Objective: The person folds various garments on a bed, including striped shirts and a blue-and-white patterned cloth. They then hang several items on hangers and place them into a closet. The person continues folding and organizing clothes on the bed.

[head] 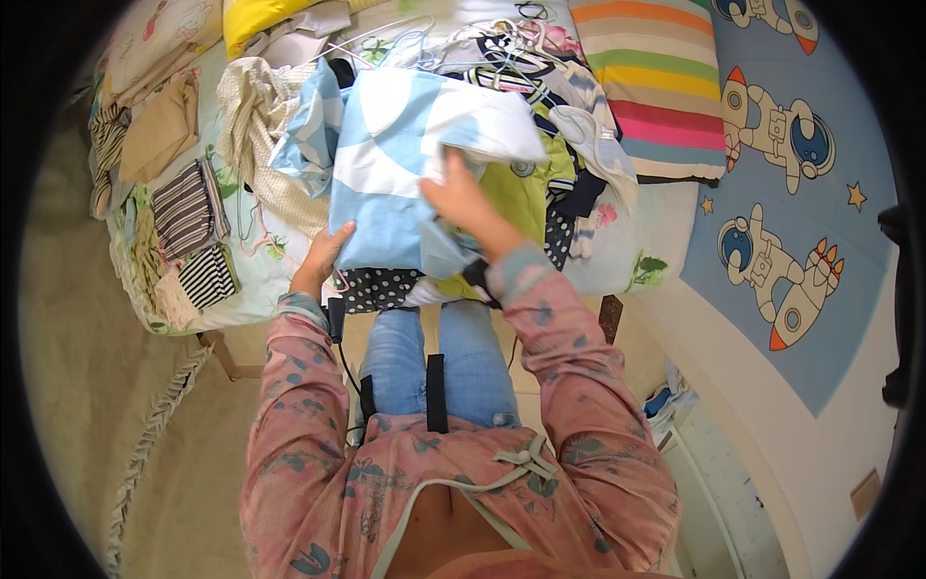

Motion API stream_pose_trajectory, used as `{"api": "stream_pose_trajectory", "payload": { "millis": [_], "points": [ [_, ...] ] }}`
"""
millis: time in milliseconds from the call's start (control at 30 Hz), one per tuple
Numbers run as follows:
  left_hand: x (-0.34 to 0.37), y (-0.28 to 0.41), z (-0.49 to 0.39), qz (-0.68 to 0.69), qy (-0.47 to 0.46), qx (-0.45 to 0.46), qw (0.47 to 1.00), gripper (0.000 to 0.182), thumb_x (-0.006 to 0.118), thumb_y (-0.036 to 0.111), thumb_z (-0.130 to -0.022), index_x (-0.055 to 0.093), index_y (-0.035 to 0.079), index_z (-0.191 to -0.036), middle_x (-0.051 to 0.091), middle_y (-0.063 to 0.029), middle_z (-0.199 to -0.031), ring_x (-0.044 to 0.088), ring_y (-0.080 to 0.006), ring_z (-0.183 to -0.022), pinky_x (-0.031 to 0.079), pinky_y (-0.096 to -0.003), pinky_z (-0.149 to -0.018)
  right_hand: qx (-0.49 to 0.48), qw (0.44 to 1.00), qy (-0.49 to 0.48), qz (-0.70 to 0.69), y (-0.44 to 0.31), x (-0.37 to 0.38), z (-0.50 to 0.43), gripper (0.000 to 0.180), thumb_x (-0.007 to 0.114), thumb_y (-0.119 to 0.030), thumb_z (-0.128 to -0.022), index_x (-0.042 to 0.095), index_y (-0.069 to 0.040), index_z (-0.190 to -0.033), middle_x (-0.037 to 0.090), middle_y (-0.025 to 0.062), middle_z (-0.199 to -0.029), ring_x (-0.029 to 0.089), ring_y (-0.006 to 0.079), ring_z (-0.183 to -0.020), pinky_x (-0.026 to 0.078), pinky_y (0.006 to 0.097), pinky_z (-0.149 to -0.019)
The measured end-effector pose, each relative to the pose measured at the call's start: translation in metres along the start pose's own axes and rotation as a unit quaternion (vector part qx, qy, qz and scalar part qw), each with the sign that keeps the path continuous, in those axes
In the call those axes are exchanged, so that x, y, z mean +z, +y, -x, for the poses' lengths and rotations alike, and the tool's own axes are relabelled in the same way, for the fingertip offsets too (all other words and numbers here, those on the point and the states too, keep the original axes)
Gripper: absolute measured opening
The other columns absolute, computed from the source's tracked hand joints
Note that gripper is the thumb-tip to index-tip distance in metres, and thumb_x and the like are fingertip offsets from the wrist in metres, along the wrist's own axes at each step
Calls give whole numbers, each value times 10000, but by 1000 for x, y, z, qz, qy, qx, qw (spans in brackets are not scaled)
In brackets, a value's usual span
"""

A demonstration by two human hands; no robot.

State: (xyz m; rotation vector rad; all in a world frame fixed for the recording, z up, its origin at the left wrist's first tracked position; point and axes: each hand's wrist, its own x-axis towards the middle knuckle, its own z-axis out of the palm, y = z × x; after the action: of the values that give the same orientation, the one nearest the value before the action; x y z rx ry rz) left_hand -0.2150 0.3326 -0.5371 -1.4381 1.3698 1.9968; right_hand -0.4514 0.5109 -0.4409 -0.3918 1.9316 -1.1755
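Observation:
A light-blue and white patterned cloth (383, 181), folded into a broad panel, lies over the heap of clothes in front of me. My left hand (325, 253) grips its lower left edge, thumb on top. On its right side, my right hand (463, 199) touches the cloth with the fingers bent; whether they pinch it is unclear. A loose part of the same cloth bunches at its upper left. Beneath and to the right show a lime-green garment (514, 210) and a black polka-dot fabric (380, 288).
Folded striped clothes (184, 210) and beige trousers (160, 130) lie at the left of the bed. A cream knit garment (253, 137) is beside the cloth. Hangers (506, 43) tangle at the back, near a striped cushion (658, 94). A pink hanger (271, 242) lies near my left hand.

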Motion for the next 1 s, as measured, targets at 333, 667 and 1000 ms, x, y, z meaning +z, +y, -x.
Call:
{"api": "stream_pose_trajectory", "payload": {
  "millis": [333,667,1000],
  "points": [
    [-23,4,17,190,-18,9,982,714,485,589,-845,340,123,-1366,476,-63,-1290,461,-183,-1143,371,-367,-913,6,991,-131,-3,8,166,-55,944,660,-321,-742,62,-48,-1420,567,235,-1102,607,330,-914,459,368,-830],
    [-31,-4,21,-68,-79,-85,991,553,554,217,-754,424,33,-1259,519,-82,-1150,519,-196,-1006,474,-368,-786,-219,918,8,330,82,99,63,751,754,-270,-620,420,-151,-1282,422,176,-1245,414,334,-1137,313,466,-978],
    [-4,36,94,260,-182,-141,938,488,469,56,-743,403,-85,-1205,554,-182,-1092,590,-325,-930,527,-433,-803,-224,881,61,412,119,93,88,802,757,-288,-601,399,-187,-1311,305,194,-1387,306,344,-1278,183,575,-1022]
  ]
}}
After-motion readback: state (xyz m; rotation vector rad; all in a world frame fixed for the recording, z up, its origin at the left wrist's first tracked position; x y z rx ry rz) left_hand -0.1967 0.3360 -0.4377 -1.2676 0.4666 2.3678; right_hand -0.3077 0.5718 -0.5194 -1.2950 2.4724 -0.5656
